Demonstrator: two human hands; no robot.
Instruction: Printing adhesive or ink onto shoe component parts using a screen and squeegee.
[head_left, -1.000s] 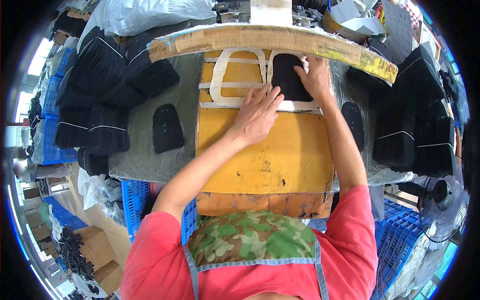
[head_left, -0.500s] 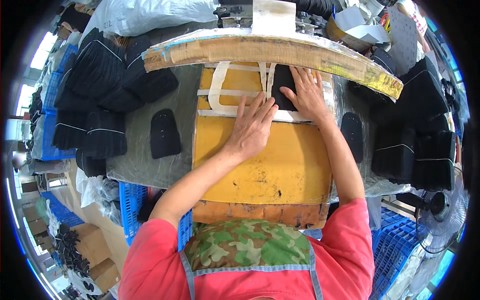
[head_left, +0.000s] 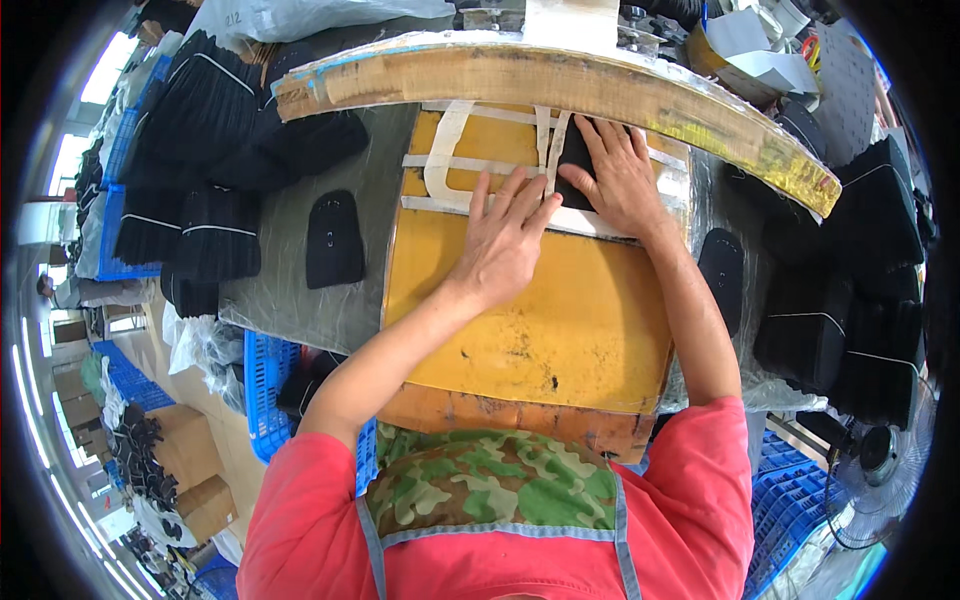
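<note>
My right hand (head_left: 622, 185) lies flat, fingers spread, on a dark fabric piece (head_left: 574, 150) with a rounded shape. That piece sits within the right part of a white strip outline (head_left: 437, 160) fixed on a yellow board (head_left: 530, 320). My left hand (head_left: 503, 240) rests with fingers stretched out at the outline's lower middle, its fingertips by the piece's left edge. Nothing is gripped in either hand. My right palm and fingers hide much of the piece. The outline's left part shows bare yellow board inside it.
A thick wooden beam (head_left: 520, 85) spans the board's far edge, above my fingertips. Single dark pieces lie left (head_left: 335, 240) and right (head_left: 720, 278) of the board. Tied dark stacks (head_left: 215, 245) stand on both sides. A fan (head_left: 878, 460) and blue crates (head_left: 790, 510) are at lower right.
The whole view has shifted and tilted slightly. Both hands stay flat in nearly the same places on the piece and the outline.
</note>
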